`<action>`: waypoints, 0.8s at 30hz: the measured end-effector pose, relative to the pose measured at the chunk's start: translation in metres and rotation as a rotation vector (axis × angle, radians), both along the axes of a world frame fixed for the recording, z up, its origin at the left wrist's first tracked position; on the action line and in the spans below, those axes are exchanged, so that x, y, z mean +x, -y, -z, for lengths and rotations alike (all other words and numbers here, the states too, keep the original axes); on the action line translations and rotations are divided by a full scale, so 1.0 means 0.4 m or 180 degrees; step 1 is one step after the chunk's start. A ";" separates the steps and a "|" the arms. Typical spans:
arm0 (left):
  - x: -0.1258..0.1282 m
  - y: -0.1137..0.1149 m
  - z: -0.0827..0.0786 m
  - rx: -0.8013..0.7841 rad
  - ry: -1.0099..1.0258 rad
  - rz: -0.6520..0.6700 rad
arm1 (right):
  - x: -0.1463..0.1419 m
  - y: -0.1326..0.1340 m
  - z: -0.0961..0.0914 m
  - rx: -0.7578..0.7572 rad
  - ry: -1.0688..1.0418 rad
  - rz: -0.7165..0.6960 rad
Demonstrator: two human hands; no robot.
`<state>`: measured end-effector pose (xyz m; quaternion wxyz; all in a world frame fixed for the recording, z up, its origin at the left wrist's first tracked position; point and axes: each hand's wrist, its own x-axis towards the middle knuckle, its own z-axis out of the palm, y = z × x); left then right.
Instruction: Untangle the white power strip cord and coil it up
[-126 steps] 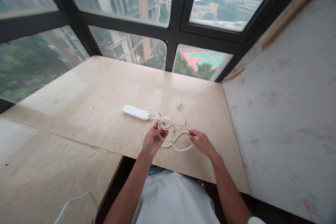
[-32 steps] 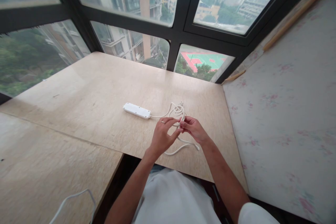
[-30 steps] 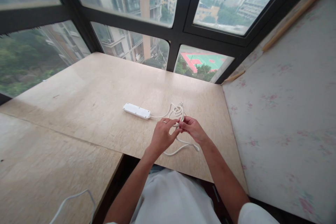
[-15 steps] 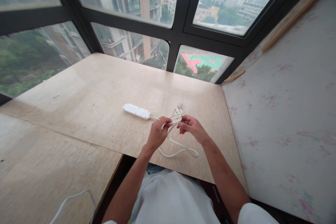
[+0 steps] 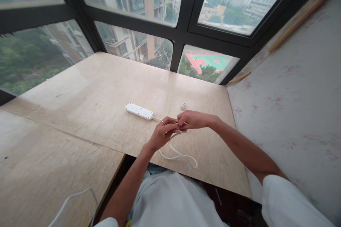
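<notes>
A white power strip lies on the stone-patterned tabletop, its white cord running to my hands. My left hand is closed on the cord, with a ring on one finger. Right against it, my right hand pinches the cord, and its back covers most of the bundled part. Just beyond the right hand lies the cord's plug. A loose loop of cord rests on the table below both hands, near the front edge.
Another white cable curves over the lower-left counter. A dark gap separates that counter from my body. Dark-framed windows rise behind the tabletop, and a flowered wall bounds the right side.
My right hand has swung left and over the cord bundle, now meeting my left hand. The bundle is mostly covered, and the loose loop has shifted slightly.
</notes>
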<state>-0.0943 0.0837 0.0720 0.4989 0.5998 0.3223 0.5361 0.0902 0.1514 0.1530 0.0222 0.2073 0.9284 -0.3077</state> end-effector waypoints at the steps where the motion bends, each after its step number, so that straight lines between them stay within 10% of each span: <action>1: 0.001 0.002 0.003 0.0133 -0.0096 -0.0004 | -0.008 -0.015 0.004 -0.0241 0.0094 -0.0160; 11: -0.013 0.014 0.018 0.0803 -0.0617 -0.0257 | -0.039 -0.053 0.026 -0.1039 0.0282 -0.0511; 24: -0.047 0.040 -0.033 0.0980 -0.0789 -0.0852 | 0.037 -0.023 0.107 -0.0321 -0.1781 0.1753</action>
